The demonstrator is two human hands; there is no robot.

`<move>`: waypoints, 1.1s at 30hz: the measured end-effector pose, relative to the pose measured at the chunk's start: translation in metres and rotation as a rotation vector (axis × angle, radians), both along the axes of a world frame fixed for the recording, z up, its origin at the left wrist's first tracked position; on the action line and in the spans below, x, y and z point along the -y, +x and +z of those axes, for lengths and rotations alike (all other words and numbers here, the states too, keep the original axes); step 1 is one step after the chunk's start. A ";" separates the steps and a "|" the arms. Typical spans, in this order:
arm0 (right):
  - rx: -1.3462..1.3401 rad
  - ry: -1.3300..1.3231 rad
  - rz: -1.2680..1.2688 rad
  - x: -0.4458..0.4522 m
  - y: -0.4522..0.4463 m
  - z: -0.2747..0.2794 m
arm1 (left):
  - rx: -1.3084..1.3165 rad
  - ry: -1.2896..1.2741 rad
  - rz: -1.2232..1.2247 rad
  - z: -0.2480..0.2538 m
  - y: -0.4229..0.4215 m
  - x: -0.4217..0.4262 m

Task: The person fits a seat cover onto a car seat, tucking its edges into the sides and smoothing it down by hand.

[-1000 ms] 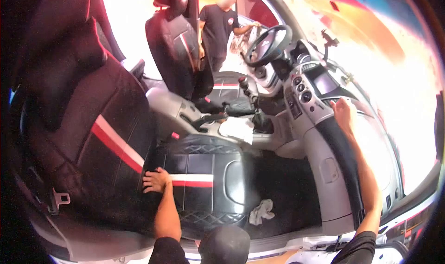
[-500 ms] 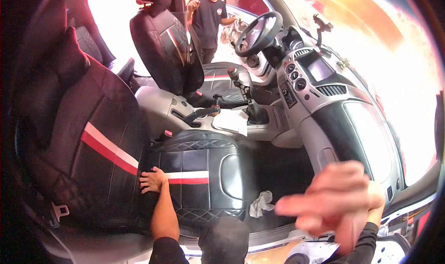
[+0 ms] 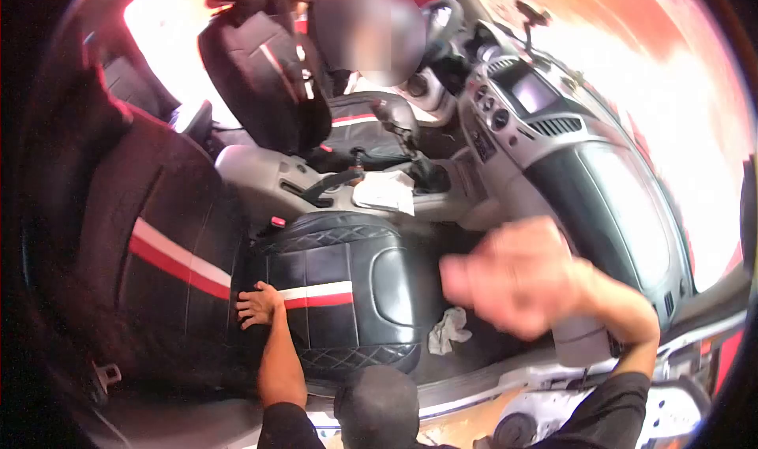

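My left hand (image 3: pixel 260 305) lies with its fingers spread at the joint between the black seat cushion (image 3: pixel 383 283) and the backrest (image 3: pixel 170 252), near their red and white stripes. Held up over the dark footwell in front of the seat is my right hand (image 3: pixel 513 279), smeared by motion, so its fingers cannot be made out. A crumpled pale cloth (image 3: pixel 448 331) rests on the footwell floor, below and left of that hand. The dashboard (image 3: pixel 560 188) is beyond my right hand.
The centre console (image 3: pixel 264 181) holds a handbrake lever, a white flat item (image 3: pixel 384 192) and a gear lever (image 3: pixel 429 175). Across the cabin are the other seat (image 3: pixel 264 70), the steering wheel (image 3: pixel 444 27) and another person, blurred (image 3: pixel 367 31). A dark rounded shape (image 3: pixel 377 405) is at the bottom.
My right hand has come back from the dashboard to over the footwell. My left hand stays on the seat. The other person has moved from standing outside to the far door opening.
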State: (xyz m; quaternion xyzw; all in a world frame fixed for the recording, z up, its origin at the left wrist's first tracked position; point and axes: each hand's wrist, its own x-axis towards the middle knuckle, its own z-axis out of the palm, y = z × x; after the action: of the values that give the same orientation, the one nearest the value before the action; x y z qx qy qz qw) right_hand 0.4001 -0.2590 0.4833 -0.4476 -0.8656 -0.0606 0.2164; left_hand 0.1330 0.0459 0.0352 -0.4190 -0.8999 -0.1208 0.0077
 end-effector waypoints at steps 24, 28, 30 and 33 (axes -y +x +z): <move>0.057 0.382 -1.344 0.126 0.444 -0.027 | -0.024 -0.020 0.037 0.002 0.005 -0.002; 0.071 0.272 -1.448 0.124 0.464 -0.023 | -0.001 -0.035 0.025 0.004 0.007 -0.001; -0.003 0.353 -1.352 0.117 0.444 -0.021 | 0.001 -0.040 0.033 0.005 0.006 -0.004; -0.100 0.493 -1.295 0.054 0.354 -0.036 | -0.040 -0.047 0.044 0.005 0.007 -0.003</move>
State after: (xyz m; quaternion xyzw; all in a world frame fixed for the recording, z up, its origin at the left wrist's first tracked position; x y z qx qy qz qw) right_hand 0.7545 -0.3129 0.4470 -0.8140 -0.3742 -0.3518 0.2715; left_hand 0.1404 0.0489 0.0402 -0.4016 -0.9111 -0.0910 0.0187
